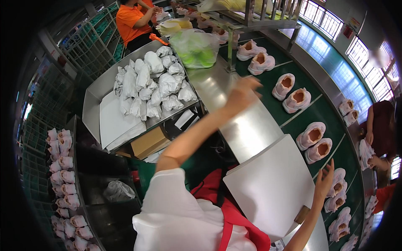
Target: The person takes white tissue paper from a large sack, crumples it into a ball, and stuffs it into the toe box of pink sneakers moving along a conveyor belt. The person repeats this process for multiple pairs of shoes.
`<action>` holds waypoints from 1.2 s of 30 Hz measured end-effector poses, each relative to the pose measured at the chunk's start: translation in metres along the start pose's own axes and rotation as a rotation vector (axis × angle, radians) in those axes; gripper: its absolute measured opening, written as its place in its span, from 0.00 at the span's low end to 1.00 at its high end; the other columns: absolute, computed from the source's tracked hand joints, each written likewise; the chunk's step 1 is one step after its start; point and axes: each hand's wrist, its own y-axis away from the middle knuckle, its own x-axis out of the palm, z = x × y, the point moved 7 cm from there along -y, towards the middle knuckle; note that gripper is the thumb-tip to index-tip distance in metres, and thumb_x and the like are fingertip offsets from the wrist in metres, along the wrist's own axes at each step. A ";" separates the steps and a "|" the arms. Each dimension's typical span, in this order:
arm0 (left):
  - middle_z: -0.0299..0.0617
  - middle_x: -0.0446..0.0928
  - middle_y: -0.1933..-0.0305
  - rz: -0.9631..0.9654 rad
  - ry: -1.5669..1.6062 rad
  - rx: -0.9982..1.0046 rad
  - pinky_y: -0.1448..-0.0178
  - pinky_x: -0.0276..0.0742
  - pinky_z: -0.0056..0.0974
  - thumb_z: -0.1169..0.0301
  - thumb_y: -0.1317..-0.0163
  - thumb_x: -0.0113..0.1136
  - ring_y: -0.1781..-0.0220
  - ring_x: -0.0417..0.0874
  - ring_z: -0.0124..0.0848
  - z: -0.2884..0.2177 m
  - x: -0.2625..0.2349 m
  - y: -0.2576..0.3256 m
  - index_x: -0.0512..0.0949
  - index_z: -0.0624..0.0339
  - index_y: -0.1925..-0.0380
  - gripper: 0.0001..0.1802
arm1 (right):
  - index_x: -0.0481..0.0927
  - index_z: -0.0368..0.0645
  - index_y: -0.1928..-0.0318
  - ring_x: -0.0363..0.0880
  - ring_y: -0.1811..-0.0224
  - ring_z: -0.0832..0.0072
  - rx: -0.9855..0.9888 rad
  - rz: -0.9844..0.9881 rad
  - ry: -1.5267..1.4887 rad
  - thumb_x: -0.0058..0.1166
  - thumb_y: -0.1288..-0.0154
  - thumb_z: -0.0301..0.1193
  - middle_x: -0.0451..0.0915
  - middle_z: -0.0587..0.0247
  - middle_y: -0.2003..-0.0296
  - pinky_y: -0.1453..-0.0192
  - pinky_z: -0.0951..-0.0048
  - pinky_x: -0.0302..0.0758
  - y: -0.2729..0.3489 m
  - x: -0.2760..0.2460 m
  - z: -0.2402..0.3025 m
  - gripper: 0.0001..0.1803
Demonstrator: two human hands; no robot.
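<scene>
My left hand (243, 95) reaches out over the metal worktop (247, 125), close to the edge of a green conveyor belt (280, 111). Motion smears its fingers, and I make out nothing held in it. A pair of pale pink shoes (292, 93) stands on the belt just beyond it. Lower right, my right hand (323, 183) hovers at the belt's near edge with its fingers apart and nothing in them. Nearest to it are one pale pair (314, 142) ahead and another pair (336, 190) beside it. A stack of white paper sheets (272, 184) lies between my arms.
On the left, a metal tray (93, 113) holds several white paper-wrapped bundles (155, 79). Behind it sits a clear bag with green contents (194, 48). Racked shoes (67, 175) line the far left. A person in orange (132, 21) works at the back; others stand across the belt.
</scene>
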 end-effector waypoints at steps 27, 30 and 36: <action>0.63 0.63 0.41 -0.378 -0.825 -1.132 0.33 0.47 0.63 0.33 0.63 0.61 0.35 0.57 0.56 0.275 -0.410 0.167 0.78 0.55 0.52 0.44 | 0.67 0.49 0.39 0.78 0.64 0.70 -0.157 0.175 0.228 0.54 0.45 0.17 0.77 0.56 0.64 0.57 0.72 0.75 0.031 0.013 0.018 0.31; 0.65 0.63 0.43 -0.604 -1.026 -0.686 0.36 0.56 0.56 0.42 0.58 0.65 0.40 0.63 0.56 0.219 -0.397 0.126 0.79 0.60 0.55 0.37 | 0.68 0.47 0.40 0.78 0.62 0.69 -0.230 0.085 0.240 0.54 0.45 0.18 0.78 0.56 0.62 0.54 0.71 0.75 0.030 0.005 0.035 0.30; 0.54 0.66 0.43 -0.276 0.129 -0.851 0.35 0.58 0.43 0.49 0.42 0.57 0.41 0.66 0.42 0.063 -0.181 0.035 0.66 0.71 0.45 0.37 | 0.64 0.47 0.37 0.76 0.53 0.67 -0.078 0.200 -0.320 0.53 0.42 0.23 0.77 0.57 0.54 0.48 0.69 0.72 0.034 0.030 0.084 0.31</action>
